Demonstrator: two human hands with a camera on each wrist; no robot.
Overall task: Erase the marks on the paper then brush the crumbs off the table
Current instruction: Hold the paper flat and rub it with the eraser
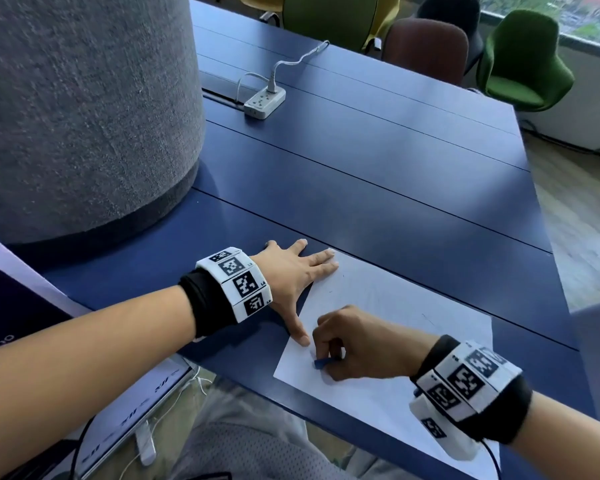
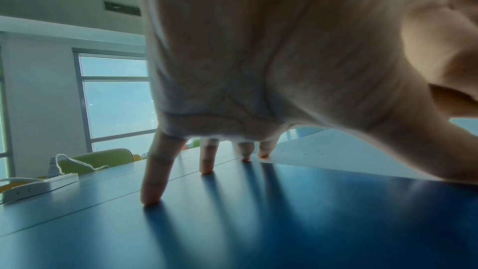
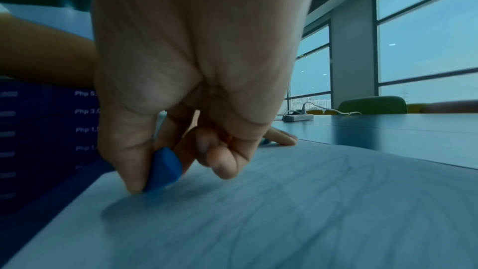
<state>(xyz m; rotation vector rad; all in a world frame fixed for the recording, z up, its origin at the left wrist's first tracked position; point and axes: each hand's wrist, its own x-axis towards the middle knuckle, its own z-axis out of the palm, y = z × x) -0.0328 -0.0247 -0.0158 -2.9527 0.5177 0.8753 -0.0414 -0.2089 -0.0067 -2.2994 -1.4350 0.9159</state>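
Observation:
A white sheet of paper [image 1: 388, 327] with faint pencil marks lies near the front edge of the blue table [image 1: 378, 188]. My left hand [image 1: 298, 282] is spread flat, fingertips on the paper's far corner and thumb on its left edge, holding it down; in the left wrist view the left hand's fingertips [image 2: 152, 197] press the table and the paper [image 2: 336, 150]. My right hand [image 1: 347, 341] pinches a small blue eraser [image 1: 323, 362] and presses it on the paper close to the left thumb. The right wrist view shows the eraser [image 3: 164, 171] between thumb and fingers, touching the paper [image 3: 284, 212].
A large grey fabric-covered column [image 1: 84, 109] stands on the table at the left. A white power strip [image 1: 264, 100] with a cable lies at the back. Green and dark red chairs [image 1: 520, 64] stand beyond the table. A screen [image 1: 21, 327] leans at my left.

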